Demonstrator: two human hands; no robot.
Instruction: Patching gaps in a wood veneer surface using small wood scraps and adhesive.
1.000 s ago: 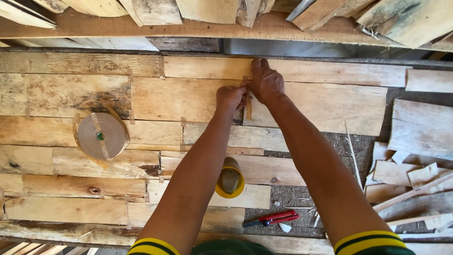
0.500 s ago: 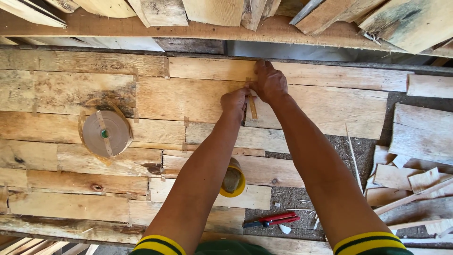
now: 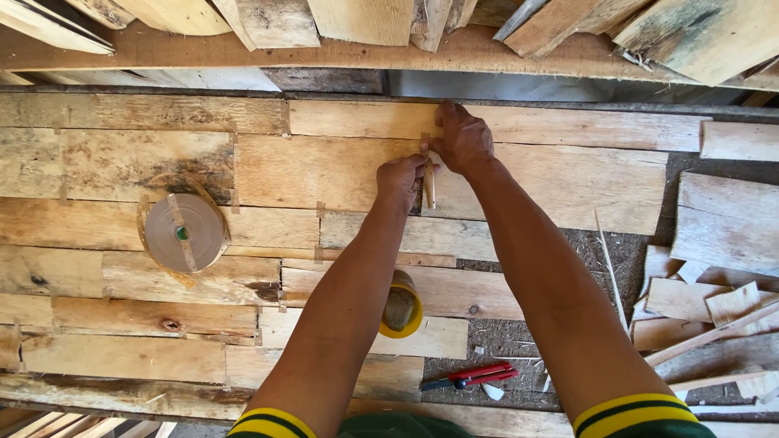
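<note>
Both hands meet at the far middle of a sheet of thin wood veneer pieces (image 3: 324, 170) laid side by side. The left hand (image 3: 402, 180) is curled, its fingertips pinching the lower part of a narrow strip of brown paper tape (image 3: 428, 182) that runs upright across a seam between two pieces. The right hand (image 3: 462, 138) lies knuckles up just beyond it, fingers bent and pressing down on the strip's upper end; the two hands nearly touch. The forearms cross much of the nearer veneer and hide what lies under them. Beside the left forearm, partly covered by it, stands one yellow-rimmed cup (image 3: 402, 307). Well to the left, one roll of brown paper tape (image 3: 184, 233) lies flat on the veneer, a loose end curling around it. Near the right forearm, on bare dusty ground, lies one red-handled cutter (image 3: 473, 375) with a small pale scrap next to it. To the right, a loose heap of veneer offcuts (image 3: 714, 300) overlaps. Along the far edge, several rough boards (image 3: 357, 20) rest on a long beam.
</note>
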